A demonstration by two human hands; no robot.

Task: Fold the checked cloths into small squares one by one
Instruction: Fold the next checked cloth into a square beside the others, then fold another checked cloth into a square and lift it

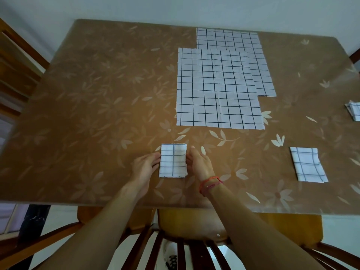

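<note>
1. Flanking the folded cloth [173, 160], both hands lie flat with fingers straight and grip nothing: the left hand [145, 168] touches its left edge, the right hand [198, 163] lies along its right edge.
2. Location: this cloth lies on the worktop [97, 94] near the front edge. A flat cloth [218, 88] lies farther back, overlapping a second flat cloth [229, 38]. A done cloth [307, 164] lies well to the right.
3. Risk: stacked layers show at the right and near edges. In my judgement they could spring apart once the hands lift, because nothing weighs them down.
4. Risk: uneven side pressure could skew the cloth or slide it on the glossy cover.
5. Orientation: the cloth is a rectangle, not yet a true square. Its long axis runs near to far, square to the front edge.
</note>
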